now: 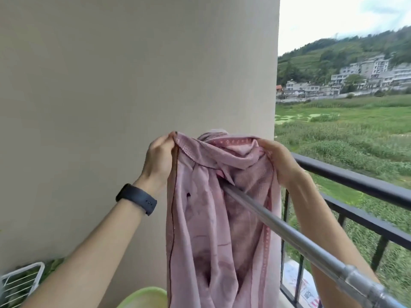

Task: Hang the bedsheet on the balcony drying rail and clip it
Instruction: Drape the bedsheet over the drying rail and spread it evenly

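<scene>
A dusty-pink bedsheet (pixel 206 230) hangs bunched in front of me, draped over the far end of a grey metal drying rail (pixel 289 238) that runs from the lower right toward the wall. My left hand (pixel 159 160), with a black band on its wrist, pinches the sheet's upper left edge. My right hand (pixel 279 161) grips the gathered upper right edge beside the rail. The rail's far end is hidden under the cloth. No clip is in view.
A beige wall (pixel 111 96) stands right behind the sheet. A black balcony railing (pixel 360 185) runs along the right. A green basin (pixel 144 298) sits below, and a white wire rack (pixel 20 285) is at the lower left. Fields and houses lie beyond.
</scene>
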`<state>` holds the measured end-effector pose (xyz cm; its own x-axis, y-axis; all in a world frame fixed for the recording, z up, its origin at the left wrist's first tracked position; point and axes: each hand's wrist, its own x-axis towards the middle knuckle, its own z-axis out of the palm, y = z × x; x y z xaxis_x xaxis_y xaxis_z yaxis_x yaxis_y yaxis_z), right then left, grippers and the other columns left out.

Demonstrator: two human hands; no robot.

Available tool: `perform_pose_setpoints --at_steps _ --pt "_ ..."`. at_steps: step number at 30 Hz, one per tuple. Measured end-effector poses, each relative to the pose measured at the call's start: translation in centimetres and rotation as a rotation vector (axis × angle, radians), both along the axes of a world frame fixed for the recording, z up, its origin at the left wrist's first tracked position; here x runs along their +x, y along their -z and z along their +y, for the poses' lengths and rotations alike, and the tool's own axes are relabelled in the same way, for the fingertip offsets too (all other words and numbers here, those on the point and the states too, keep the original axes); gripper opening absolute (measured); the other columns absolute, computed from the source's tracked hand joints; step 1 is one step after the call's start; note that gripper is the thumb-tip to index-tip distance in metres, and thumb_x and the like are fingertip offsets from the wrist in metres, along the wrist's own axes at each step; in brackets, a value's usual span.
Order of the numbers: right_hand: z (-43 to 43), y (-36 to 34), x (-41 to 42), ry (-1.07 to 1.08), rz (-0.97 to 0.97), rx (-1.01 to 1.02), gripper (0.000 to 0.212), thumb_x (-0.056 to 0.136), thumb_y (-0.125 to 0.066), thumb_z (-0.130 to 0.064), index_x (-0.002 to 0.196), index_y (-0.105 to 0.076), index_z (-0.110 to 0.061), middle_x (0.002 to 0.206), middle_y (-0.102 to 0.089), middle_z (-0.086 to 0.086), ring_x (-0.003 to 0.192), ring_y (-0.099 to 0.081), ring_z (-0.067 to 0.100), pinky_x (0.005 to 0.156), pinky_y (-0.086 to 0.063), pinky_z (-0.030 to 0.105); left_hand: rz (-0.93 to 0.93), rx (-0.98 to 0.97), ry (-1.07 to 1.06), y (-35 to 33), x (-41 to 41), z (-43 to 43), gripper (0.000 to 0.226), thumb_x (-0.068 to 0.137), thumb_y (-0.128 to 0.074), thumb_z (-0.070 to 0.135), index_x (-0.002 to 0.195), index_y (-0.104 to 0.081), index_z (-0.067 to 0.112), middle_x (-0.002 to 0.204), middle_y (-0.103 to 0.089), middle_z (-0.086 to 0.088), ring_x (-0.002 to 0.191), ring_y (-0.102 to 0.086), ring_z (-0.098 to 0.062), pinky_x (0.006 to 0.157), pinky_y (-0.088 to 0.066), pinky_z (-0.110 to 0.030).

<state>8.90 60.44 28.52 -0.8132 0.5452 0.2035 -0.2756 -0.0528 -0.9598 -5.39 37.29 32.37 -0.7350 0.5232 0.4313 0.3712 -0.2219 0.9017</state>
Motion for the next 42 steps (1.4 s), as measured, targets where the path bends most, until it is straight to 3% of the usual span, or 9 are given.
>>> perform_pose_setpoints --at_steps 7,13,18,22,26,29,33,38,42 --pt "-0.3 5.3 -0.7 0.601 -0.326 0.621 0.021 0.084 -0.074 -0.035 0.103 -0.071 -0.027 0.098 -0.071 -0.007 0.087 -0.063 0.011 0.079 -0.048 0.026 0.123 -0.353 0.182 2.0 3.2 -0.2 0.049 0.100 -0.038 0.015 0.058 -0.062 0.023 0.054 -0.055 0.017 0.051 -0.049 0.002 0.053 -0.039 -0.019" --pt "-4.5 4.2 5.5 -0.107 -0.211 0.483 0.022 0.079 -0.082 -0.032 0.097 -0.073 -0.023 0.088 -0.068 -0.003 0.074 -0.061 0.010 0.071 -0.045 0.021 0.099 -0.290 0.335 1.0 5.6 1.9 0.030 0.102 -0.041 0.025 0.083 -0.058 0.010 0.075 -0.058 -0.003 0.076 -0.054 -0.017 0.076 -0.041 -0.032" --pt "-3.8 4.3 5.3 0.415 -0.248 0.871 0.011 0.089 -0.072 -0.038 0.084 -0.069 -0.029 0.087 -0.074 -0.011 0.076 -0.069 0.001 0.069 -0.055 0.027 0.186 -0.181 0.313 -1.1 7.9 3.6 0.040 0.104 -0.042 0.035 0.100 -0.069 0.005 0.099 -0.072 -0.003 0.101 -0.066 -0.015 0.096 -0.051 -0.036" --pt "-2.2 2.3 8.9 0.470 0.148 0.388 0.016 0.101 -0.055 -0.015 0.097 -0.070 -0.014 0.087 -0.075 -0.002 0.080 -0.070 0.012 0.075 -0.057 0.032 0.235 -0.282 0.318 -0.6 7.6 3.8 0.061 0.096 -0.044 0.054 0.109 -0.063 -0.003 0.114 -0.069 -0.015 0.106 -0.065 -0.025 0.103 -0.044 -0.055" --pt "-2.2 2.8 12.9 0.062 0.159 -0.208 0.021 0.081 -0.056 -0.021 0.084 -0.072 -0.007 0.076 -0.072 0.008 0.066 -0.069 0.023 0.068 -0.056 0.031 0.240 -0.401 0.510 1.1 10.9 3.7 0.037 0.103 -0.046 0.030 0.098 -0.076 0.008 0.102 -0.075 0.000 0.099 -0.068 -0.011 0.094 -0.051 -0.027" --pt "-2.2 4.3 14.9 0.107 -0.035 -0.107 0.018 0.082 -0.062 -0.021 0.089 -0.069 -0.006 0.075 -0.074 0.007 0.066 -0.070 0.019 0.069 -0.056 0.029 0.248 -0.383 0.607 1.9 14.4 3.2 0.056 0.102 -0.049 0.024 0.052 -0.072 0.012 0.056 -0.061 0.017 0.066 -0.058 0.005 0.069 -0.042 -0.008" --pt "-2.5 3.3 19.4 -0.031 0.310 -0.198 0.030 0.065 -0.073 -0.027 0.084 -0.071 -0.004 0.085 -0.073 0.014 0.081 -0.070 0.029 0.080 -0.058 0.037 0.284 -0.324 0.815 1.9 17.2 3.3 0.040 0.099 -0.054 0.034 0.109 -0.070 -0.001 0.113 -0.070 -0.013 0.107 -0.065 -0.026 0.099 -0.046 -0.037" --pt "-3.5 5.7 24.7 0.145 0.432 -0.191 0.031 0.092 -0.054 -0.031 0.087 -0.069 -0.005 0.077 -0.072 0.009 0.071 -0.068 0.021 0.071 -0.057 0.029 0.578 -0.512 0.924 5.3 24.5 4.3 0.032 0.097 -0.051 0.051 0.112 -0.069 0.029 0.094 -0.069 0.007 0.090 -0.061 -0.003 0.086 -0.049 -0.028" --pt "-7.0 10.0 26.9 0.585 0.050 0.037 0.052 0.074 -0.066 -0.073 0.101 -0.074 -0.030 0.102 -0.074 -0.008 0.103 -0.066 0.018 0.095 -0.051 0.043 0.960 -0.224 0.224 9.2 26.2 4.1 0.027 0.092 -0.055 0.051 0.104 -0.073 0.035 0.102 -0.063 0.012 0.096 -0.057 -0.009 0.078 -0.054 -0.034"
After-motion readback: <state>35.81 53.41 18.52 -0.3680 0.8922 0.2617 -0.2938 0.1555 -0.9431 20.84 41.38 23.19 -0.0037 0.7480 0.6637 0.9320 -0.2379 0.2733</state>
